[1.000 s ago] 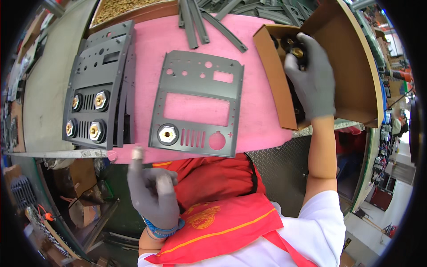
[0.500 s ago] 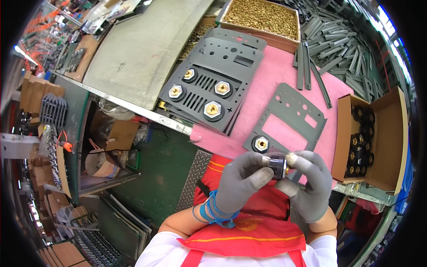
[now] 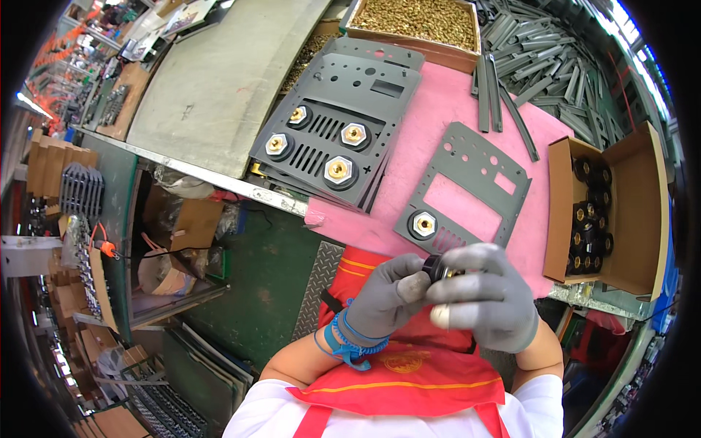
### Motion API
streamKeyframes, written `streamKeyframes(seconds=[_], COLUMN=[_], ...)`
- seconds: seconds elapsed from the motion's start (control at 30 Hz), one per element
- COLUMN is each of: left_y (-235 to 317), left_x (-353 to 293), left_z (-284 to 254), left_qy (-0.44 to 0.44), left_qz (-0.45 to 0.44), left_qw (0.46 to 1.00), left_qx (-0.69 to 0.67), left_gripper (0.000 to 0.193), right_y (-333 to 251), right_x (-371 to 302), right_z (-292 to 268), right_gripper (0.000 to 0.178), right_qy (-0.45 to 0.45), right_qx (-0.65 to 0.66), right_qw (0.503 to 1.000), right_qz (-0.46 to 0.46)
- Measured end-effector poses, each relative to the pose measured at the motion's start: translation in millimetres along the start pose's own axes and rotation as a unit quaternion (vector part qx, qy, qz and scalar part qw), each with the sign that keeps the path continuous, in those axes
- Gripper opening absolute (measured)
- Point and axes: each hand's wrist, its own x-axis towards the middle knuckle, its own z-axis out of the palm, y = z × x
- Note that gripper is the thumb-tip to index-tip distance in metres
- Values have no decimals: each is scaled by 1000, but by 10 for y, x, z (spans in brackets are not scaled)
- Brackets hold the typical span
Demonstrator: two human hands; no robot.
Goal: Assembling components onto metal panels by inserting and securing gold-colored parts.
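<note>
Just in front of my red apron, both grey-gloved hands are at a black round panel socket [image 3: 435,268] with a brass core. My left hand [image 3: 387,293] pinches its black body between thumb and fingers. My right hand [image 3: 488,298] is curled about the other, nut end, its fingers slightly blurred and covering most of that end. Beyond them lies a grey metal panel [image 3: 473,159] with a large rectangular cutout. One socket with a hex nut [image 3: 422,225] sits in its near left corner. To the left, a stack of similar panels [image 3: 350,98] carries several fitted sockets on top.
An open cardboard box [image 3: 634,219] at the right holds several black sockets. A box of small brass parts [image 3: 416,22] stands at the back, beside a heap of grey metal strips [image 3: 540,58]. Pink sheeting [image 3: 438,102] covers the bench. A shelf unit [image 3: 131,241] stands left.
My right hand has turned, its fingers now lying across the socket's nut end. The socket has tilted and shifted slightly left. The whole view has shifted a little.
</note>
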Motion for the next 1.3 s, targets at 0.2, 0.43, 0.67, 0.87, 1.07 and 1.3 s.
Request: streamKeyframes(seconds=[0.2,0.43,0.67,0.87,1.07,1.3], left_y=[-69,57,65,-8,57,-15], left_x=[28,30,17,5,25,44], left_z=[47,-25,-28,-163,-38,-53], left_qy=[15,-26,14,16,21,15], left_qz=[-42,-7,-18,-14,-145,-91], left_qw=[995,994,993,988,987,990], left_qx=[85,104,119,150,65,105], left_gripper=[27,56,45,48,46,41], right_y=[28,157,211,27,78,85], right_x=[63,-178,-275,-148,-290,-268], right_z=[60,-153,-57,46,88,72], right_gripper=[15,21,29,29,29,22], right_qy=[36,186,156,60,32,37], right_qx=[99,-30,7,-92,-110,9], right_qw=[994,968,968,988,990,992], right_qz=[-20,165,197,110,86,124])
